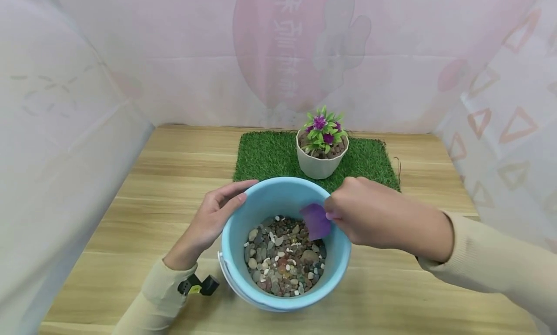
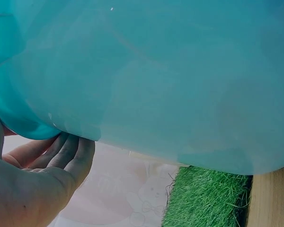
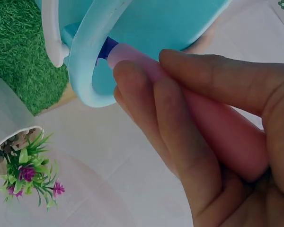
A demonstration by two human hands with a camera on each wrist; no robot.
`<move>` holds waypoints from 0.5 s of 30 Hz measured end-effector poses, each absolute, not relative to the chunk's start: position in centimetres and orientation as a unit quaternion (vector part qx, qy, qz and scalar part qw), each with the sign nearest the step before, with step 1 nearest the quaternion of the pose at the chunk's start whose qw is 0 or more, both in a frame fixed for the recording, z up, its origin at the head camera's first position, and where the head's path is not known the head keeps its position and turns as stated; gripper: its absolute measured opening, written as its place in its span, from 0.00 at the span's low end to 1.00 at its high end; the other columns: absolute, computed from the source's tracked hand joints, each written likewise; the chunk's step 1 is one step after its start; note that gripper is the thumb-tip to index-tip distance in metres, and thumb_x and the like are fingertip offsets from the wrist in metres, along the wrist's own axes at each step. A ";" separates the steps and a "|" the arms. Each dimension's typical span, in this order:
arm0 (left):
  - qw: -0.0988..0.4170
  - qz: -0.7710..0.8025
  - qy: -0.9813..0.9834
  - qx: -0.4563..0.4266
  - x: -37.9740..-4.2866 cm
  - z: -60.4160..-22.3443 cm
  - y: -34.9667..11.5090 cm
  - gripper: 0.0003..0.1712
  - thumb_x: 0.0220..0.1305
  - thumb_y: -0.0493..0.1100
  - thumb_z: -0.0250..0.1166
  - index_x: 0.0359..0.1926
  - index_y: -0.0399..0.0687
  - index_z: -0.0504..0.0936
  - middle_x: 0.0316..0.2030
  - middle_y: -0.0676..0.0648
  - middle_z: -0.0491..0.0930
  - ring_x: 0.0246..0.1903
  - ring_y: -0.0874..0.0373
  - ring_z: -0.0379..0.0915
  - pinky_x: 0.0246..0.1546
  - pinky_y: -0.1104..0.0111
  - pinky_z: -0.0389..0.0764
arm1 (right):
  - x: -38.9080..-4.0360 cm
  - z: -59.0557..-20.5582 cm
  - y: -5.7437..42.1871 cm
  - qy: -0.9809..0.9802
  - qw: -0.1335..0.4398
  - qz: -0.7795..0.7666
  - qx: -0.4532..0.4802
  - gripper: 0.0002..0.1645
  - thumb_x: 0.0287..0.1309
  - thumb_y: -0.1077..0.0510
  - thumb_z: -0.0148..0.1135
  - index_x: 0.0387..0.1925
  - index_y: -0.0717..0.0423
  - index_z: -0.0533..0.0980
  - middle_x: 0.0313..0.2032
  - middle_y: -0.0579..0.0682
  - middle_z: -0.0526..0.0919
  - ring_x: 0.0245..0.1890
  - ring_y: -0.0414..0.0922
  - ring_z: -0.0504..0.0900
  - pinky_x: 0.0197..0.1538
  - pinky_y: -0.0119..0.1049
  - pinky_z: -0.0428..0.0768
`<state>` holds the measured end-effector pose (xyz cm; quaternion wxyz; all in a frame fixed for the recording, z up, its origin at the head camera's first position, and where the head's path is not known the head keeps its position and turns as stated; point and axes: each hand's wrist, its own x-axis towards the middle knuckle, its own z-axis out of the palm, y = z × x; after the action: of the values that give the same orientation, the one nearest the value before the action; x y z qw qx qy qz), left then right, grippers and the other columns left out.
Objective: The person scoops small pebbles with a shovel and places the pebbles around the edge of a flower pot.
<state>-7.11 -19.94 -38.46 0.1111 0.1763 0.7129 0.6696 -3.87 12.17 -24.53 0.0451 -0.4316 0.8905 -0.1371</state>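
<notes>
A light-blue bucket with pebbles of mixed sizes and colours in it stands on the table in the head view. My left hand rests against its upper left side, thumb at the rim and fingers stretched along the outside; in the left wrist view those fingers touch the wall. Over the right rim, my right hand grips a small shovel by its pink handle. The shovel's purple blade is inside the bucket near the right wall, its lower edge overlapping the pebbles.
Behind the bucket lies a green artificial grass mat, bearing a white pot with a purple-flowered plant. The bucket's white handle hangs at its left side. Printed cloth walls enclose the wooden table.
</notes>
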 end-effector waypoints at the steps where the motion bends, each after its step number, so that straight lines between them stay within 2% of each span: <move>1: 0.113 0.671 0.712 0.176 -7.1 -38.5 -19.9 0.25 0.83 0.41 0.53 0.73 0.37 0.72 0.65 0.29 0.78 0.53 0.43 0.88 0.46 0.47 0.94 | -3.9 -24.6 12.0 0.891 0.050 -0.132 -0.430 0.19 0.60 0.71 0.65 0.19 0.49 0.78 0.15 0.39 0.75 0.15 0.28 0.69 0.16 0.16 0.71; 6: 0.116 0.673 0.709 0.175 -7.1 -38.5 -19.8 0.25 0.83 0.41 0.53 0.74 0.37 0.72 0.65 0.28 0.78 0.52 0.45 0.89 0.46 0.47 0.94 | -3.8 -24.9 11.0 0.902 0.069 -0.092 -0.416 0.17 0.54 0.76 0.64 0.22 0.52 0.81 0.16 0.42 0.79 0.14 0.32 0.73 0.15 0.17 0.71; 10: 0.115 0.671 0.711 0.176 -7.1 -38.4 -19.7 0.25 0.83 0.42 0.54 0.74 0.37 0.72 0.65 0.29 0.78 0.52 0.44 0.89 0.46 0.47 0.94 | -3.7 -25.1 10.2 0.908 0.096 -0.082 -0.399 0.14 0.51 0.75 0.69 0.26 0.53 0.85 0.20 0.44 0.84 0.16 0.36 0.78 0.17 0.19 0.76; 15: 0.112 0.669 0.713 0.177 -7.1 -38.4 -19.9 0.25 0.83 0.42 0.53 0.74 0.37 0.72 0.64 0.28 0.78 0.52 0.44 0.89 0.47 0.48 0.94 | -3.8 -25.4 8.9 0.911 0.113 -0.055 -0.392 0.13 0.49 0.72 0.75 0.23 0.52 0.83 0.20 0.44 0.83 0.17 0.39 0.80 0.19 0.23 0.81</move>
<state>-7.07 -19.86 -38.37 0.1121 0.1765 0.7132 0.6690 -3.80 8.93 -25.43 0.1129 -0.3917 0.9115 -0.0554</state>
